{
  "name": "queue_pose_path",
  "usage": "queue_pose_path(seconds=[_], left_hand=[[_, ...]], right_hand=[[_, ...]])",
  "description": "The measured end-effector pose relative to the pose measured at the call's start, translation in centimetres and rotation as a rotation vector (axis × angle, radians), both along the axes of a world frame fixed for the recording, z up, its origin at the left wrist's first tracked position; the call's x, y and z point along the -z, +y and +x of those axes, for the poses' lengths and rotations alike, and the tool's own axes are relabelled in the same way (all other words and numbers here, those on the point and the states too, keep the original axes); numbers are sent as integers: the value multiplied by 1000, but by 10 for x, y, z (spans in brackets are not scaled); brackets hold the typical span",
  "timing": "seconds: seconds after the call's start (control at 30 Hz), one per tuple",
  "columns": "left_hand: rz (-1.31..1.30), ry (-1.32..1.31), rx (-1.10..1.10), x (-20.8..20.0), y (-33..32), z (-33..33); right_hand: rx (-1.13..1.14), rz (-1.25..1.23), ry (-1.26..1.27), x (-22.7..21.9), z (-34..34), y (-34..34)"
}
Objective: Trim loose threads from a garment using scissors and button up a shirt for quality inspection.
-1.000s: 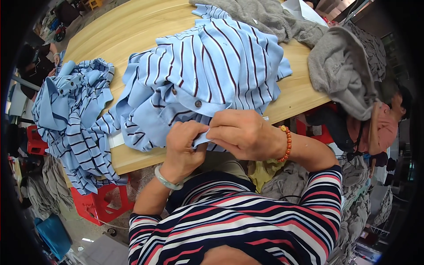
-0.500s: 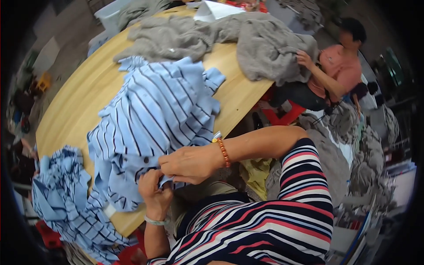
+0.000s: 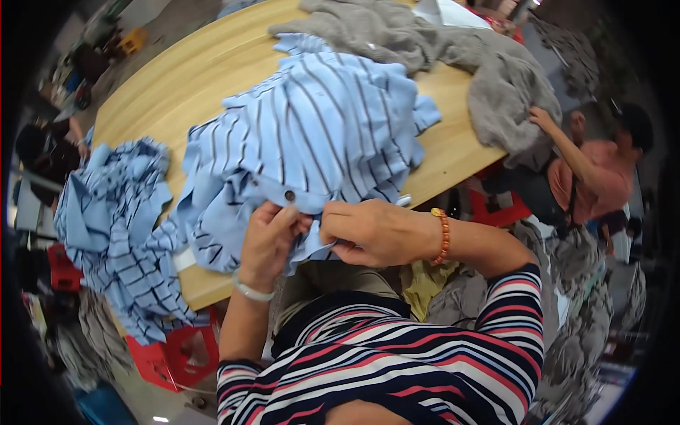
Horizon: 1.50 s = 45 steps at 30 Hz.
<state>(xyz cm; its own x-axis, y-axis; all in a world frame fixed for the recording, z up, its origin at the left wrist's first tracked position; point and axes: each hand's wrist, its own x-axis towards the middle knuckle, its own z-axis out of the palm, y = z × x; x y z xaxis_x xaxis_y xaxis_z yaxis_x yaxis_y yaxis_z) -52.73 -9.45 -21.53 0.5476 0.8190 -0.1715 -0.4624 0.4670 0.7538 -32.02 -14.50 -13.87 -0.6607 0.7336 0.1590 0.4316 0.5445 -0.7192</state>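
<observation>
A light blue garment (image 3: 319,127) with dark stripes lies bunched on the wooden table, its near edge hanging toward my lap. My left hand (image 3: 270,239) pinches its buttoned edge between thumb and fingers, just below a dark button (image 3: 289,195). Close by on the right, my right hand (image 3: 379,230) has its fingers curled on the same edge. A short stretch of blue cloth shows between the two hands. What lies under the right fingertips is hidden.
Another blue checked garment (image 3: 127,219) hangs over the table's left edge, above a red stool (image 3: 177,354). Grey knit cloth (image 3: 506,85) lies along the far side of the wooden table (image 3: 170,78). A seated person (image 3: 595,170) at the right touches it. Grey garments are heaped at right.
My hands have moved apart from their overlapping position, and the button near my left thumb shows more plainly. The view has shifted, so the table sits higher and farther right.
</observation>
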Motion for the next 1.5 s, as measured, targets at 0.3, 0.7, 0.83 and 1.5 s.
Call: queue_pose_path(seconds=[0.3, 0.7, 0.83, 1.5], left_hand=[[32, 56, -171, -17, -1, 7], [531, 378, -312, -27, -40, 4], [550, 398, -362, -29, -39, 9], [1242, 875, -388, -19, -25, 4]], right_hand=[[73, 293, -30, -2, -12, -3], [220, 646, -118, 2, -19, -11], [280, 709, -37, 4, -20, -6], [154, 464, -153, 6, -15, 15]])
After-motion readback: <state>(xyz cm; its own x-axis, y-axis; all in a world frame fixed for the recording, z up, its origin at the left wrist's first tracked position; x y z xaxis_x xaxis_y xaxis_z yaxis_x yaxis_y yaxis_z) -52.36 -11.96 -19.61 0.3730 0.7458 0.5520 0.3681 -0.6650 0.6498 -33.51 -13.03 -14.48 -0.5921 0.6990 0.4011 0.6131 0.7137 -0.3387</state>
